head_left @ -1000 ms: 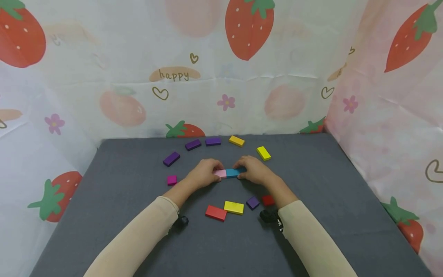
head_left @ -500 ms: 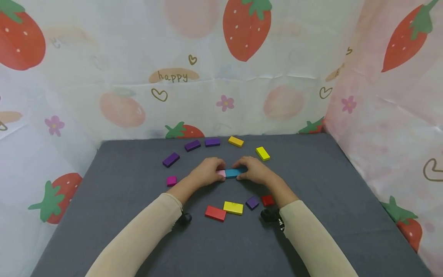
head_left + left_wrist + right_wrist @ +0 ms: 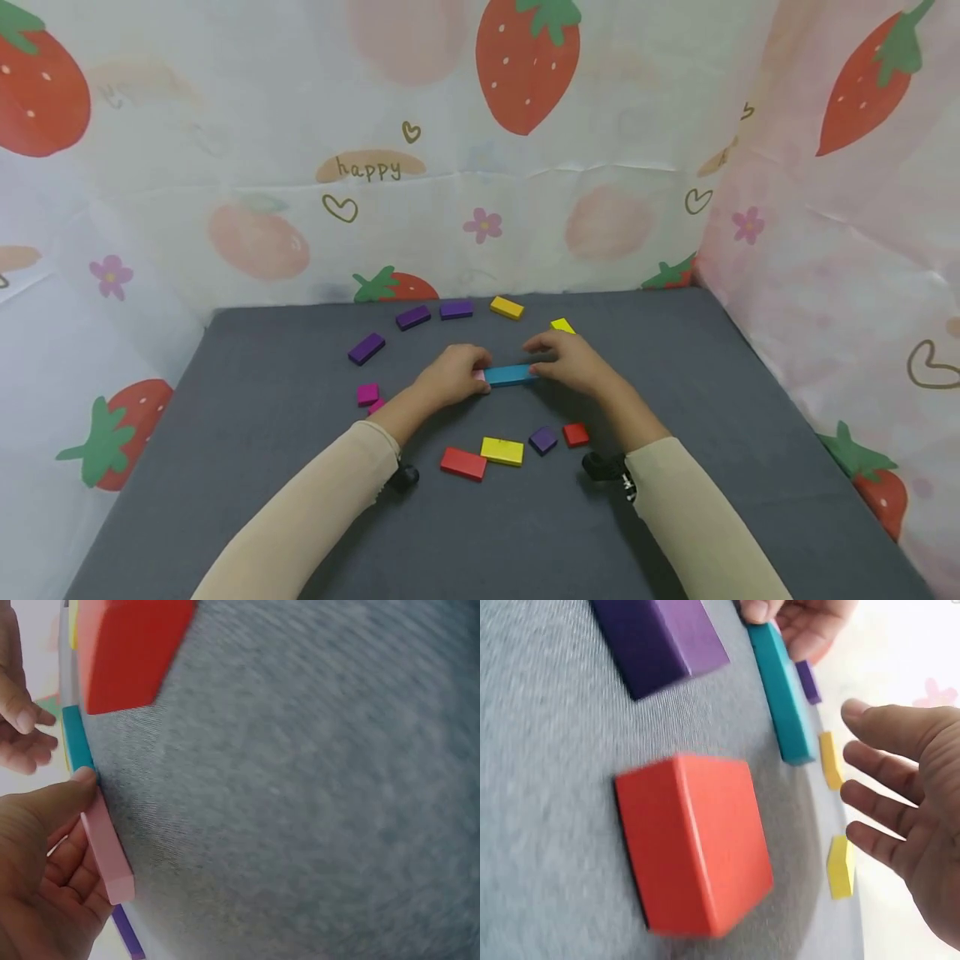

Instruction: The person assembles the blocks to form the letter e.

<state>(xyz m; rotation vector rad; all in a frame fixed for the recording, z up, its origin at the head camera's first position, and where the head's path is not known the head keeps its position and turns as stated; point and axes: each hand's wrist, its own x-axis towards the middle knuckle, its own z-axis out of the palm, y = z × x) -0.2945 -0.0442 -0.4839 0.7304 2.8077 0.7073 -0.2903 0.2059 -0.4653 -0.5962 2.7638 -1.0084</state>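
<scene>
A pink block [image 3: 109,851] and a blue block [image 3: 509,375] lie end to end on the grey cloth. The left hand [image 3: 450,377] pinches the pink block at the joint, thumb on the near side and fingers behind; in the left wrist view its thumb tip reaches the blue block [image 3: 78,741]. At the blue block's right end, the right hand [image 3: 573,364] hovers with fingers spread. The right wrist view shows a gap between this hand [image 3: 922,802] and the blue block [image 3: 781,697], with nothing held.
Behind the hands lie purple blocks [image 3: 412,317], an orange-yellow block [image 3: 507,307] and a partly hidden yellow one [image 3: 562,326]. Magenta pieces [image 3: 367,394] are at left. Nearer are red [image 3: 463,463], yellow [image 3: 502,451], small purple [image 3: 543,440] and small red [image 3: 576,434] blocks.
The right hand has let go of the blue block and moved slightly right, its fingers parting. The left hand has slid a little right along the pink block to the joint.
</scene>
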